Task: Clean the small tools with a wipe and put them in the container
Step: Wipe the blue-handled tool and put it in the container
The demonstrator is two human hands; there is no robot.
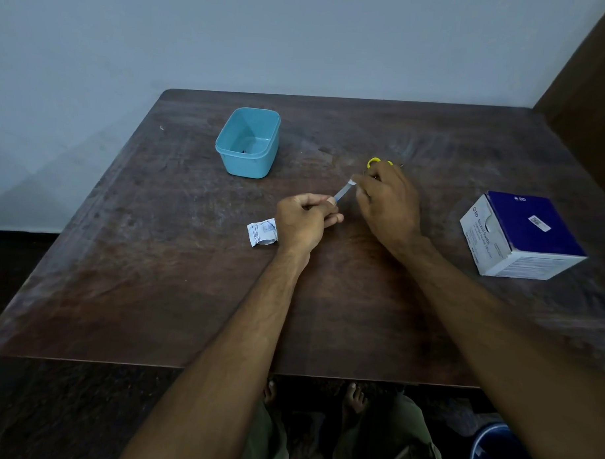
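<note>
Wiping is underway: the left hand [303,217] pinches a slim tool [342,192] while the right hand [386,198] pinches a wipe [353,180] around its far end. Next, probably, the blue container [248,142] beyond the left hand; yellow scissors [374,161] wait behind the right.

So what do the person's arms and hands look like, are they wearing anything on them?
Nothing is worn: the left hand and right hand are bare, with no gloves, rings, watch or bracelets showing. Both forearms are bare too, no sleeves reaching into view.
</note>
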